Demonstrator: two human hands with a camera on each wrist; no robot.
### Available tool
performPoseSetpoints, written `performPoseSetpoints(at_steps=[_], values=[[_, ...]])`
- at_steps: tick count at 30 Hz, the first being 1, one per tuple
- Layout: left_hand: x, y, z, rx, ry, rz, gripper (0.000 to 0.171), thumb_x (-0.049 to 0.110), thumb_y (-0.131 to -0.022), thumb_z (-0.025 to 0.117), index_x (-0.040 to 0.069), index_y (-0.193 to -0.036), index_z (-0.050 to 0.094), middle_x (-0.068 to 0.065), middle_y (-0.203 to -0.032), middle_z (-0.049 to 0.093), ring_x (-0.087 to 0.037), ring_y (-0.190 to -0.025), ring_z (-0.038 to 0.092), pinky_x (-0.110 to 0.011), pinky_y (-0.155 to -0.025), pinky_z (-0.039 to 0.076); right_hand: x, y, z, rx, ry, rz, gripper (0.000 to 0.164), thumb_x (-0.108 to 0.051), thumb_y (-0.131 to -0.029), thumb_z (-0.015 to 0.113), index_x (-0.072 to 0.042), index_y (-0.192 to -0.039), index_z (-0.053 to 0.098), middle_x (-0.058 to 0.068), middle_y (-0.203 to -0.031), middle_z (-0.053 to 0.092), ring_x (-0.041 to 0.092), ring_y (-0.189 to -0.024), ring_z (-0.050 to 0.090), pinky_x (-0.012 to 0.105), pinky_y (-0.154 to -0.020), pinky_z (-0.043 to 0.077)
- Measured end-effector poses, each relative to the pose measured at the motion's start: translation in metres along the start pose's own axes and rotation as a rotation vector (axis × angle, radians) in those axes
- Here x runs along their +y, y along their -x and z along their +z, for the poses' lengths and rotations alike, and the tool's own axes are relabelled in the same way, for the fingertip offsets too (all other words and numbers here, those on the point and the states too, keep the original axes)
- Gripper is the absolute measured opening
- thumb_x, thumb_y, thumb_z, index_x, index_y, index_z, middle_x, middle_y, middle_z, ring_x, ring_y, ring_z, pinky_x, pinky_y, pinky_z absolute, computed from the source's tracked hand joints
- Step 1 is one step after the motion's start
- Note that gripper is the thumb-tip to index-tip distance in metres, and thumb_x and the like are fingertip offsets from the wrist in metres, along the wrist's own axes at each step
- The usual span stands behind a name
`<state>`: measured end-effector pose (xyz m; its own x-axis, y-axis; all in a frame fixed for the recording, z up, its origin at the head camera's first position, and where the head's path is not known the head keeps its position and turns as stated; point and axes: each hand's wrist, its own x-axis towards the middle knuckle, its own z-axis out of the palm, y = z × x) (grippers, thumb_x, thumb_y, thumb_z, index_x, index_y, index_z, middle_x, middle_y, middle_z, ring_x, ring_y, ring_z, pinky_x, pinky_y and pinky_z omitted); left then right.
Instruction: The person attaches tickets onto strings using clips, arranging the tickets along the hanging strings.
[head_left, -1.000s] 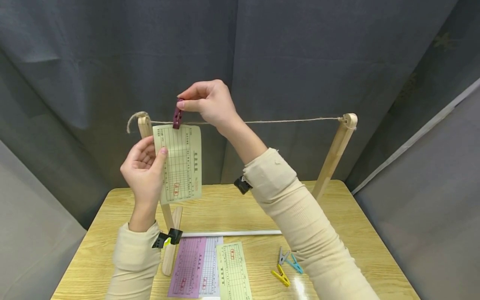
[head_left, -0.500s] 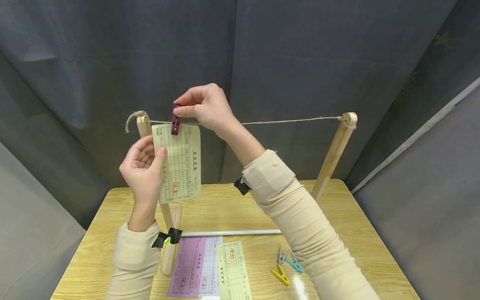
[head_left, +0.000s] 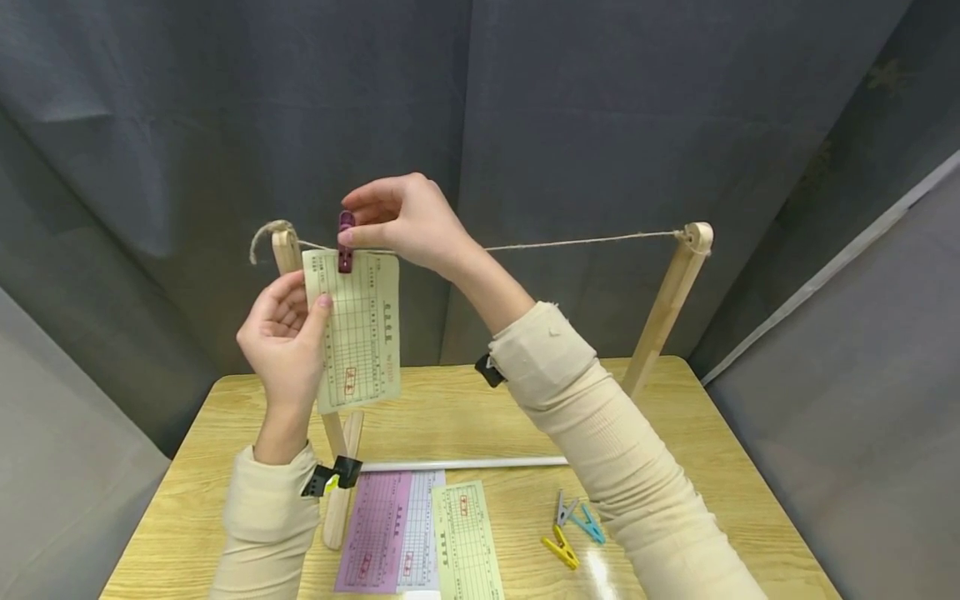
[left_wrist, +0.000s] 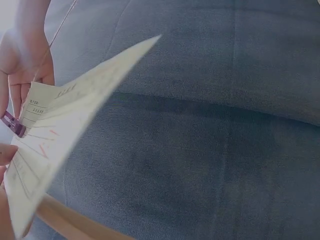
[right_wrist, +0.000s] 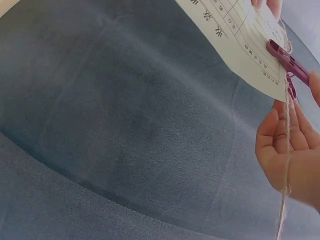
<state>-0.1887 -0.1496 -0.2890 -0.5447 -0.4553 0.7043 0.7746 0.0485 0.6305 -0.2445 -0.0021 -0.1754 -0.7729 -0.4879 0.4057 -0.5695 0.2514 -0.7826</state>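
Note:
My left hand pinches the left edge of a pale green printed slip, thumb in front and fingers behind. The slip hangs at the twine, its top edge level with it near the left post. A dark purple clothespin sits across the slip's top edge and the twine. On its handles are the thumb and fingertips of my right hand, spread wider than a tight pinch. In the right wrist view, the clothespin straddles the paper's corner beside the twine, its handles apart.
Wooden posts hold up the twine, with a white rod low between them. On the table lie a purple slip, a bluish slip, another green slip and grey, blue and yellow clothespins.
My right hand has brought the clothespin down and slightly left onto the slip's top edge. Its thumb and fingers have spread apart a little. The left hand stays almost still.

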Motion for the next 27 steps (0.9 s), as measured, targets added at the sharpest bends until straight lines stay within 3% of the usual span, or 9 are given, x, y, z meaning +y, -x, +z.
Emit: performPoseSetpoints(at_steps=[8, 17, 23, 27], values=[[0.001, 0.003, -0.002, 0.014, -0.028, -0.018, 0.032, -0.013, -0.074, 0.065, -0.005, -0.104, 0.061, -0.003, -0.08, 0.065, -0.012, -0.069, 0.06, -0.017, -0.062, 0.048, 0.001, 0.002, 0.003, -0.009, 0.035, 0.003, 0.044, -0.012, -0.076, 0.074, -0.001, -0.116, 0.06, 0.006, -0.095, 0.067, 0.008, -0.083, 0.061, 0.02, -0.074, 0.047], [0.002, 0.008, -0.007, 0.007, -0.222, -0.008, 0.031, -0.007, -0.076, 0.066, -0.005, -0.106, 0.061, 0.002, -0.08, 0.064, -0.009, -0.069, 0.057, -0.016, -0.06, 0.046, 0.003, 0.006, 0.005, 0.054, 0.02, -0.042, 0.046, -0.008, -0.075, 0.074, -0.001, -0.118, 0.058, 0.008, -0.107, 0.065, 0.009, -0.089, 0.061, 0.022, -0.08, 0.047], [0.003, 0.011, -0.012, -0.016, -0.321, -0.014, 0.033, -0.003, -0.076, 0.068, -0.009, -0.108, 0.059, -0.011, -0.084, 0.065, -0.008, -0.072, 0.057, -0.017, -0.065, 0.047, 0.003, 0.012, 0.0, 0.107, -0.039, -0.082, 0.045, -0.007, -0.075, 0.073, -0.002, -0.117, 0.059, 0.008, -0.108, 0.064, 0.008, -0.089, 0.06, 0.021, -0.076, 0.048], [0.001, 0.013, -0.016, -0.037, -0.382, 0.031, 0.034, -0.004, -0.076, 0.068, -0.009, -0.108, 0.059, -0.02, -0.088, 0.065, -0.003, -0.074, 0.058, -0.015, -0.067, 0.047, 0.003, 0.018, -0.004, 0.112, -0.073, -0.099, 0.044, -0.006, -0.076, 0.072, -0.001, -0.117, 0.059, 0.008, -0.108, 0.064, 0.008, -0.089, 0.06, 0.021, -0.076, 0.048]])
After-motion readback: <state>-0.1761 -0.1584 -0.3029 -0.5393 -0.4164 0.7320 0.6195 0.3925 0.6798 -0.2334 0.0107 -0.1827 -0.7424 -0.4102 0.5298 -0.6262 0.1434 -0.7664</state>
